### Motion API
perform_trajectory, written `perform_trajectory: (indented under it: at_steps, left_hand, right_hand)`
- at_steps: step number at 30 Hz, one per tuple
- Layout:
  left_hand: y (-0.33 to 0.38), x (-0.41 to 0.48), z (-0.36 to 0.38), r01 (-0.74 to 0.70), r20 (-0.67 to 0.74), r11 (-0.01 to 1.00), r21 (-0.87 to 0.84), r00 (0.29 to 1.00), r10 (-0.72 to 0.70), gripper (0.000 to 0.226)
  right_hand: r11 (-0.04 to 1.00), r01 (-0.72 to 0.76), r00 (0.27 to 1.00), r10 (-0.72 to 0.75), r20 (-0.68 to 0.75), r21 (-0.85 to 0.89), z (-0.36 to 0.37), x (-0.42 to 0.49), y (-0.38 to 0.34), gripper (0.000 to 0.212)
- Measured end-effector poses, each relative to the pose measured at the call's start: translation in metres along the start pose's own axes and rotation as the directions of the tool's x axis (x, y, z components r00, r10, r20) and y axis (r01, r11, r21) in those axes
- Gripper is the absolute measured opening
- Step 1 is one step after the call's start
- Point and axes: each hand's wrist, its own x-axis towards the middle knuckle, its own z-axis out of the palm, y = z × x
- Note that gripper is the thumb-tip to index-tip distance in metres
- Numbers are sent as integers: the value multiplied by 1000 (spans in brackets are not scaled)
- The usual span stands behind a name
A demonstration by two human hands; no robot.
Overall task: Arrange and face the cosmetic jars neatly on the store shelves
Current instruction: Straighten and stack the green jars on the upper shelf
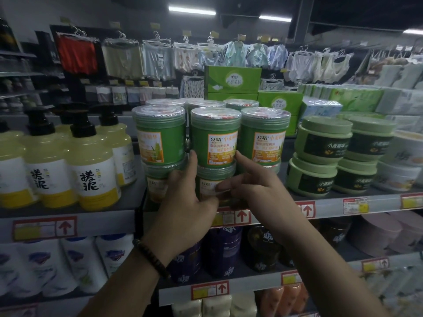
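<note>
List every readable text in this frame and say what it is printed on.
"丝精" and "Savol Hair": label of the middle green jar.
"搓泥": front yellow pump bottle.
"小麦精华": dark label of the pale green tub.
Too small or blurred to read: shelf price tags, green boxes, the jar labels' finer print.

Glossy green plastic jars (214, 136), clear lids, paper labels; matt grey shelf (68, 211)
</note>
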Motion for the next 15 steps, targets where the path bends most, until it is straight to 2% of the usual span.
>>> perform_trajectory:
  at_steps: [6,15]
  left_hand:
    - [-2,3,0,21,-12,999,37,1000,-21,103]
    - [-1,6,-1,-22,-56,999,50,998,24,101]
  right_hand:
    - [1000,15,1000,-15,4,28,4,-6,1,87]
    - [998,7,1000,-8,1,60,12,-14,3,93]
